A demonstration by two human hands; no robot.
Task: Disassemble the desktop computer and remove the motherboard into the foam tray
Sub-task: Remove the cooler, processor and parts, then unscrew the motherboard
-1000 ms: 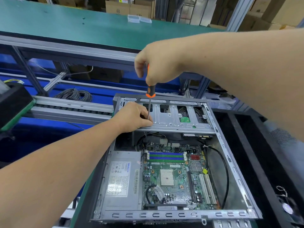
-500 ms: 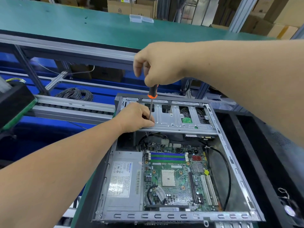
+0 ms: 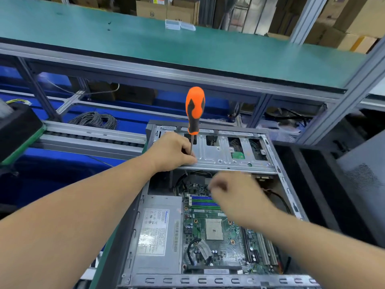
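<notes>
Motherboard [image 3: 216,232] is what sits at the bottom of the open computer case [image 3: 208,280], green, beside a gray power box [image 3: 158,234] on its left. It is still inside the case.

The left hand [image 3: 173,153] rests on the silver metal drive cage [image 3: 225,155] at the far end of the case. Its fingers [image 3: 188,157] curl in and pinch the thin metal shaft of one screwdriver [image 3: 194,109]. The screwdriver stands straight up, with its orange and black handle high above the hand and nothing holding the handle.

The right hand [image 3: 235,195] hangs over the motherboard, near the blue and green memory slots [image 3: 205,202]. It is blurry. Its fingers look loosely curled and hold nothing that I can see. This hand and arm hide part of the board.

A black cable [image 3: 279,199] runs down the right side inside the case.

To the right of the case is a black foam tray [image 3: 316,184]. A coil of gray wire [image 3: 93,119] lies on a lower blue shelf at the back left. Above it is a long green table [image 3: 187,49] with two small clear boxes [image 3: 180,25] on it. Brown cardboard boxes [image 3: 166,9] stand behind.
</notes>
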